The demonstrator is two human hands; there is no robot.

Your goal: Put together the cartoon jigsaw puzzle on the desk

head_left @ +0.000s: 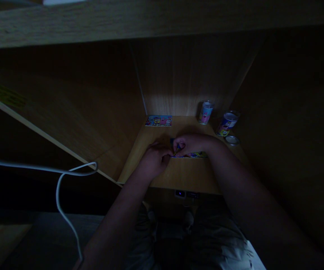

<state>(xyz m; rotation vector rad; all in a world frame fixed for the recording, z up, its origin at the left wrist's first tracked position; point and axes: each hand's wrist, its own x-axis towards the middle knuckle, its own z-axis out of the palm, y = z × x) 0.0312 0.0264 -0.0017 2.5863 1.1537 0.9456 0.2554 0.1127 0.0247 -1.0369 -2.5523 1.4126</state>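
Note:
My left hand [156, 157] is closed, its thumb and index finger pinched at the left end of a colourful cartoon-printed strip [191, 154] that lies flat on the wooden shelf. Right beside it, my right hand [187, 144] has its fingers curled in a pinch over the same strip. Both sets of fingertips meet near a small dark blue and yellow printed bit, too dim to make out. My right hand and wrist cover much of the strip's upper part.
A cartoon-printed card [159, 120] lies at the back left. Two cartoon-printed cans, a light blue one [205, 113] and a dark blue one [227, 123], stand at the back right, near a round lid [232, 140]. Wooden walls enclose the shelf; a white cable [59, 187] hangs at left.

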